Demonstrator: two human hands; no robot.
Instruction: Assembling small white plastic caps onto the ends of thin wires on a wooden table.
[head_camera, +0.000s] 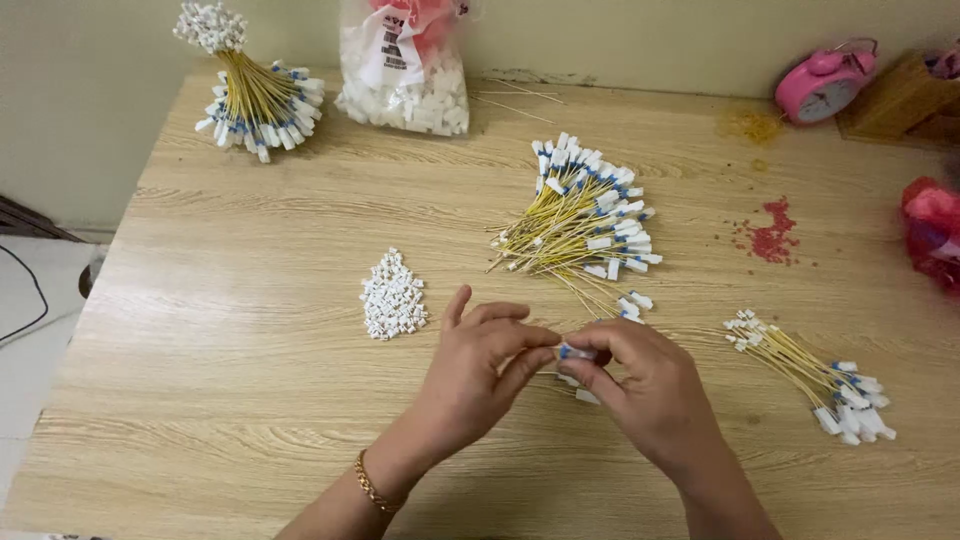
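Between the two hands, low at the centre of the view, a small white and blue connector (575, 352) is pinched; most of it is hidden by fingertips, and its exact shape cannot be made out. The left hand (478, 370) is closed on it from the left with thumb and forefinger, while the right hand (640, 385) is closed on it from the right, its fingers curled over the piece. A few more white pieces are glimpsed under the right hand, partly covered. Both forearms are cut off by the lower edge. Just beyond the hands on the wooden counter (220, 330) a loose pile of yellow wires (585, 225) with white ends is seen. A small heap of white caps (393, 297) lies left of the hands, a smaller wire bundle (810, 375) to the right.
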